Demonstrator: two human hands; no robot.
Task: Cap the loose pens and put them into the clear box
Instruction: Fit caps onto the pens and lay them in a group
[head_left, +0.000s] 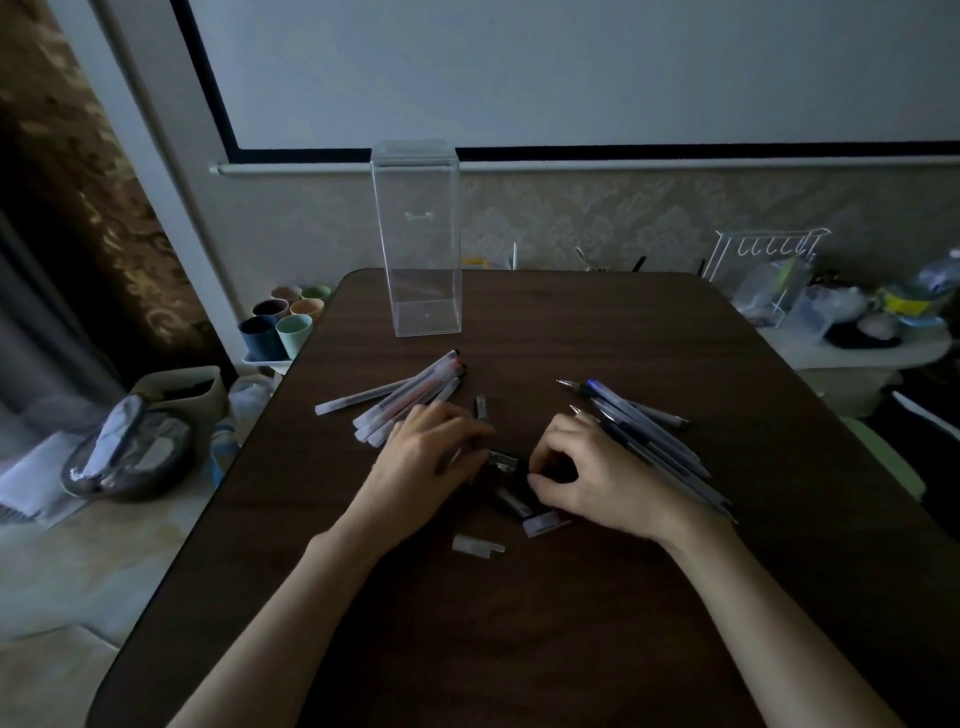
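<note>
A tall clear box (418, 244) stands upright at the far middle of the dark table (571, 597), its lid on top. Several white uncapped pens (400, 397) lie in a pile left of centre. Several blue and dark pens (644, 431) lie fanned at the right. Loose caps sit between my hands: a dark cap (480, 406), a small dark one (503, 460), a clear cap (477, 545), another clear cap (543, 522). My left hand (426, 460) rests by the white pens, fingers curled toward the small dark cap. My right hand (587, 475) pinches at the caps in the middle.
Several coloured cups (283, 325) stand on a tray off the table's left edge. A bag (130, 454) lies on the floor at left. A white wire rack (763, 270) and cluttered containers (852, 306) sit on a side surface at right.
</note>
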